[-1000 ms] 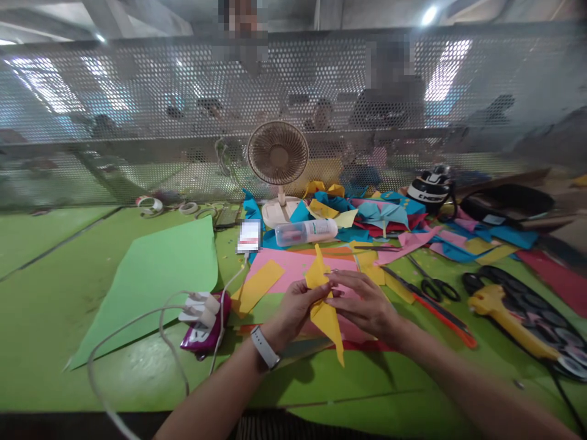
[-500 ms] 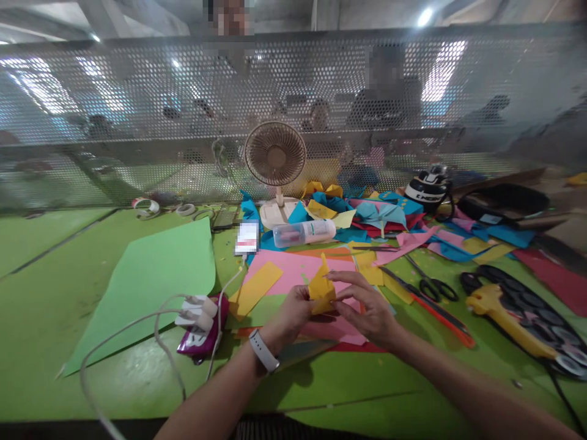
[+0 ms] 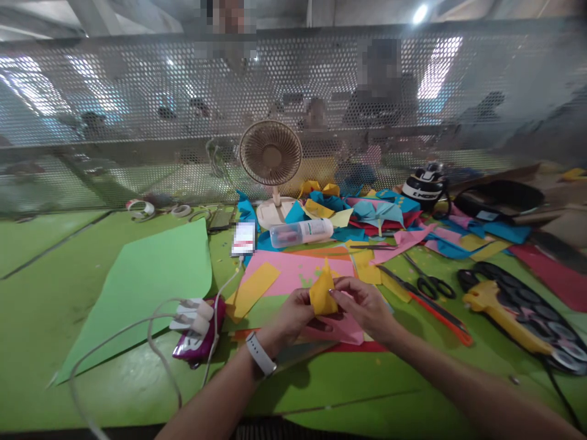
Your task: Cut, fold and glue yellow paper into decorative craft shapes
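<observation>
Between my hands is a folded piece of yellow paper (image 3: pixel 323 294) with a pointed tip at the top. My left hand (image 3: pixel 296 318) is closed on its left side, a white band on that wrist. On the other side, my right hand (image 3: pixel 364 305) pinches the paper's right edge between thumb and fingers. Beneath them lies a stack of coloured sheets, with a pink sheet (image 3: pixel 266 260) uppermost and small green scraps on it. A flat yellow strip (image 3: pixel 257 287) rests left of my hands.
A fan (image 3: pixel 271 154) stands behind a clear bottle (image 3: pixel 301 233). Rightward lie an orange cutter knife (image 3: pixel 440 313), black scissors (image 3: pixel 433 286) and a yellow glue gun (image 3: pixel 504 318). At left are a large green sheet (image 3: pixel 151 281) and a cabled power adapter (image 3: pixel 195 318). Perforated metal (image 3: pixel 160 122) closes the back.
My right fingers, spread beside the paper before, have closed onto its right edge. The yellow paper is turned and looks rounder. The view has shifted slightly.
</observation>
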`<state>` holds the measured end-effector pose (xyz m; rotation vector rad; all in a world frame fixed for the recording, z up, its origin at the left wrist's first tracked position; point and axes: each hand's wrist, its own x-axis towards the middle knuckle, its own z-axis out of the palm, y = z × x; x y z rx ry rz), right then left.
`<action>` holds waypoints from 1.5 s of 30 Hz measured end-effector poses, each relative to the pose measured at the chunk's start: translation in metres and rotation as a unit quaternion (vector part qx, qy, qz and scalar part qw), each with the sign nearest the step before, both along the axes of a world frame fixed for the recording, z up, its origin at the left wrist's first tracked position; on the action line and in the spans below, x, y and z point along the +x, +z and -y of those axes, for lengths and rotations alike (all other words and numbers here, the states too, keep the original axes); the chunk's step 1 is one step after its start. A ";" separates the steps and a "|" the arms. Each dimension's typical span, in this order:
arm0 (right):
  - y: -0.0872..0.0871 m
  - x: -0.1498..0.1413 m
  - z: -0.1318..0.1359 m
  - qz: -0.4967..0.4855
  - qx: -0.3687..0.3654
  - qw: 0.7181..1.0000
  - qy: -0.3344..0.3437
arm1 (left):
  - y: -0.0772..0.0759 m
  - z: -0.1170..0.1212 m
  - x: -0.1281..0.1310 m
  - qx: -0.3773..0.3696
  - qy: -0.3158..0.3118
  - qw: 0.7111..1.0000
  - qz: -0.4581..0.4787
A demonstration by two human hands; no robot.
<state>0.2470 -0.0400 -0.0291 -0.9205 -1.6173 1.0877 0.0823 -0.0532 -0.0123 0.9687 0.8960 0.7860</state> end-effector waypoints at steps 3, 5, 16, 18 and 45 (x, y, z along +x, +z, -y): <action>0.000 0.001 -0.001 -0.018 -0.023 0.999 -0.018 | 0.001 0.000 0.000 -0.024 -0.001 0.999 0.024; 0.000 0.002 -0.002 -0.023 -0.034 0.999 -0.026 | 0.001 -0.001 0.000 -0.046 -0.005 0.997 0.067; -0.002 0.005 -0.008 -0.019 0.025 0.999 -0.017 | 0.005 0.002 0.000 -0.046 -0.003 0.990 0.132; -0.002 0.007 -0.009 -0.022 0.077 0.997 -0.021 | 0.004 0.000 -0.001 -0.069 0.012 0.984 0.162; 0.009 0.013 -0.008 0.129 0.287 0.944 0.099 | 0.001 -0.006 0.001 0.004 0.147 0.979 0.142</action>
